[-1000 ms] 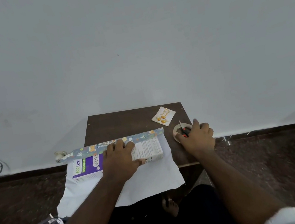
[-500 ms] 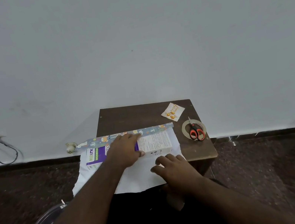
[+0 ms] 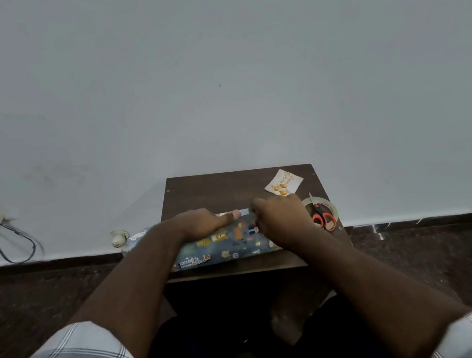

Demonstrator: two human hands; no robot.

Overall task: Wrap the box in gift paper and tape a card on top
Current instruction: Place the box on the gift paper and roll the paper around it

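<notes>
The box, hidden under blue animal-print gift paper (image 3: 224, 245), is lying at the near edge of the small dark wooden table (image 3: 217, 188). The left hand (image 3: 201, 223) is pressing flat on top while the right hand (image 3: 279, 218) is pinching the paper's edge — thin, light, easily torn, probably best held along the stiff box edges. The white card (image 3: 283, 182), tape ring (image 3: 331, 205) and orange-handled scissors (image 3: 322, 219) are waiting at the right.
</notes>
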